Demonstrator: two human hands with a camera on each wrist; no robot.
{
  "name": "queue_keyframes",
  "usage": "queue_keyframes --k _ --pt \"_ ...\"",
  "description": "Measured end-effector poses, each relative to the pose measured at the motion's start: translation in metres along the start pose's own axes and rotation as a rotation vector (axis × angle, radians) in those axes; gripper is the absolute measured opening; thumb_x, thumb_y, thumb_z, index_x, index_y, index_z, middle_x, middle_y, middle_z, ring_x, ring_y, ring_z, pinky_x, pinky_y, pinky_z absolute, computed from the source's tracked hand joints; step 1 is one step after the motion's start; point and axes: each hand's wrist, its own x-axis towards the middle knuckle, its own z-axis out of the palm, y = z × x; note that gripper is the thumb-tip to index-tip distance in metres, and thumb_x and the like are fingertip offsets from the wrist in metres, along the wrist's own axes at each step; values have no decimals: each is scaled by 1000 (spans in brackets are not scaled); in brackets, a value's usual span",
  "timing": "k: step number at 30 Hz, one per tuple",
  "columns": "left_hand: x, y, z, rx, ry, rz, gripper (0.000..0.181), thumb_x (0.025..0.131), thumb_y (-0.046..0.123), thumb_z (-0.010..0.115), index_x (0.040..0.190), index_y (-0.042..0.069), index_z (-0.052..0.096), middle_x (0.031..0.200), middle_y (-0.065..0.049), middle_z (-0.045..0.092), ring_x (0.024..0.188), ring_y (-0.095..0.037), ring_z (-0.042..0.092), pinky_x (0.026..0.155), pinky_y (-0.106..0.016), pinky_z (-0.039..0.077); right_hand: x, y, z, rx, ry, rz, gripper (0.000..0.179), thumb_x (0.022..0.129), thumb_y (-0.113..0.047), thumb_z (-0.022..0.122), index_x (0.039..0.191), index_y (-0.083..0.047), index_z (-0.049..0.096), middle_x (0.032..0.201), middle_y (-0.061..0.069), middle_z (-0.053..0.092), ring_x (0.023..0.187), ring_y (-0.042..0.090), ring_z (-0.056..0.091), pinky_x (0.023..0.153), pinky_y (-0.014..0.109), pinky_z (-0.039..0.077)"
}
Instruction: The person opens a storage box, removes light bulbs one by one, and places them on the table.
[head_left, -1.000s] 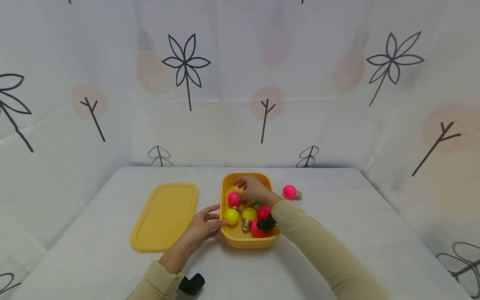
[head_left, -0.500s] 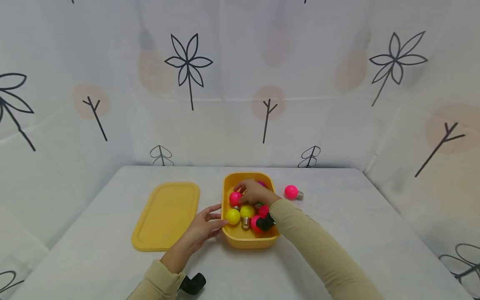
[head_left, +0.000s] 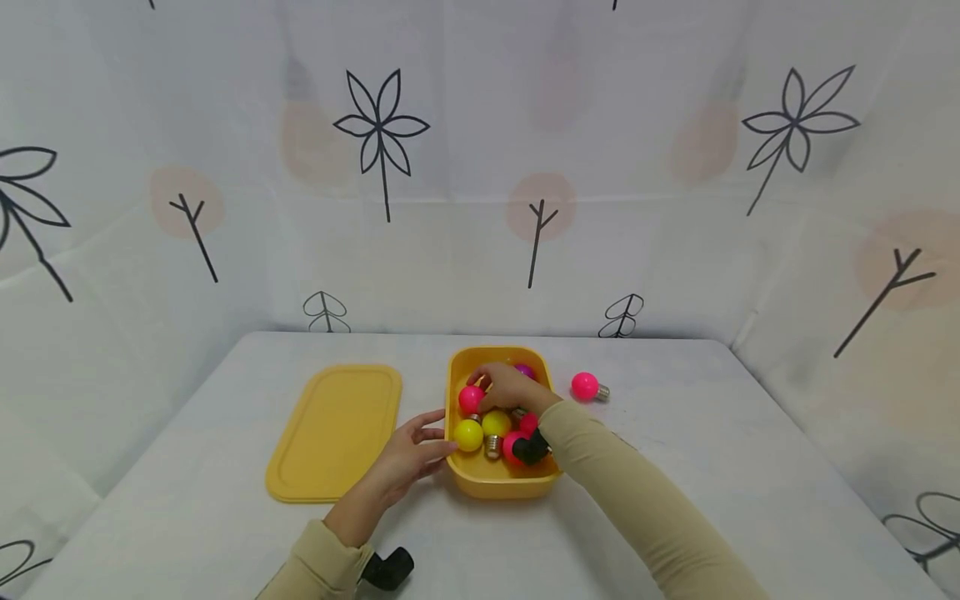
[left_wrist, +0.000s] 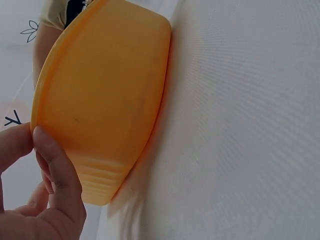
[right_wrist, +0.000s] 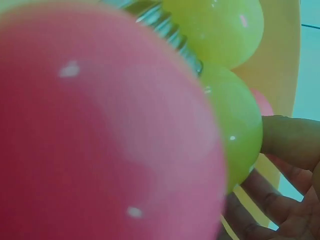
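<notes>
Several round toy light bulbs with metallic screw bases lie in a yellow container (head_left: pixel 498 487). My left hand (head_left: pixel 408 454) holds its left rim, thumb and fingertip meeting at the edge in the left wrist view. Reaching inside, my right hand (head_left: pixel 510 387) has its thumb and fingers around a yellow bulb (right_wrist: pixel 235 130) in the right wrist view; the head view hides most of this grip. A pink bulb (head_left: pixel 471 400) sits by the fingertips. Another yellow bulb (head_left: pixel 468 435) lies close to the left wall, and a purple bulb (head_left: pixel 525 370) shows behind the hand.
One pink bulb (head_left: pixel 585 386) lies on the white table to the right of the container. A flat yellow lid (head_left: pixel 335 433) lies to the left. Behind the table hangs a white curtain (head_left: pixel 480 250) with plant drawings.
My right hand has shifted slightly within the container, and a purple bulb has come into view behind it. Bulbs near it have moved a little. My left hand keeps its place on the rim.
</notes>
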Motion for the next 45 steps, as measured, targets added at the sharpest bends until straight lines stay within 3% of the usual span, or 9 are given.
queue_keyframes --k 7,23,37,45 --pt "0 -1 1 0 1 4 64 82 11 72 138 6 41 113 -16 51 83 -20 59 78 -33 53 -3 -2 -5 36 23 17 44 74 -9 77 114 -11 59 106 8 56 87 22 55 70 30 53" --pt "0 -1 1 1 -4 3 65 82 12 71 138 6 40 115 -17 50 85 -21 59 78 -33 53 -17 -1 -24 4 92 -63 37 81 -9 71 116 -9 59 109 9 59 97 24 55 79 32 51" --pt "-2 2 1 16 11 -5 65 82 13 72 139 8 40 116 -16 51 88 -22 59 80 -33 52 -33 5 -44 12 143 -68 39 81 -12 71 118 -8 58 111 11 58 100 27 55 83 37 50" --pt "0 0 0 7 9 -1 64 82 12 72 138 7 41 115 -17 51 86 -22 59 79 -32 53 -38 16 -50 37 169 -24 42 81 -17 72 120 -11 57 115 10 56 104 27 52 82 37 51"
